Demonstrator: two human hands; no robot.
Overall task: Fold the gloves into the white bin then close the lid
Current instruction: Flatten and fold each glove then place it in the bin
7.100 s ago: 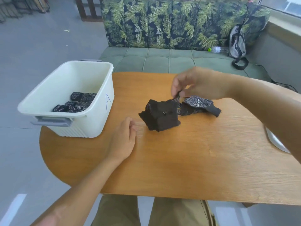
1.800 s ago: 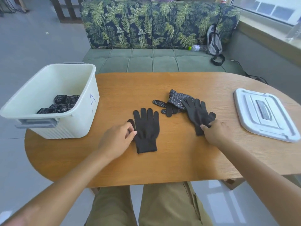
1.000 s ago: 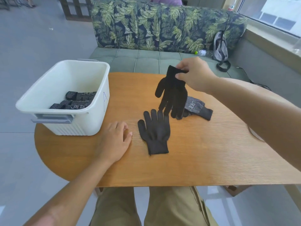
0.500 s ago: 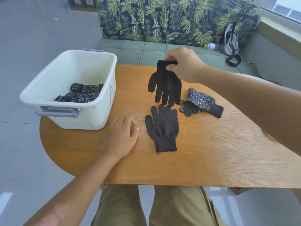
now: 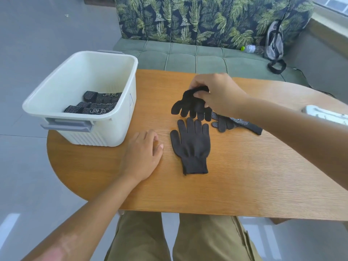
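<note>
My left hand [image 5: 142, 154] rests palm down, fingers relaxed, on the oval wooden table [image 5: 244, 181], holding nothing. Just right of it one plain black knit glove [image 5: 192, 146] lies flat, fingers pointing away. Beyond it my right hand [image 5: 216, 93] pinches a second black glove [image 5: 190, 106] by its cuff, fingers dangling. A dotted glove bundle [image 5: 233, 123] lies beside that. Two folded dotted bundles [image 5: 98, 103] sit inside the white plastic bin [image 5: 120, 129]; one white lid [image 5: 325, 114] shows at the right edge.
</note>
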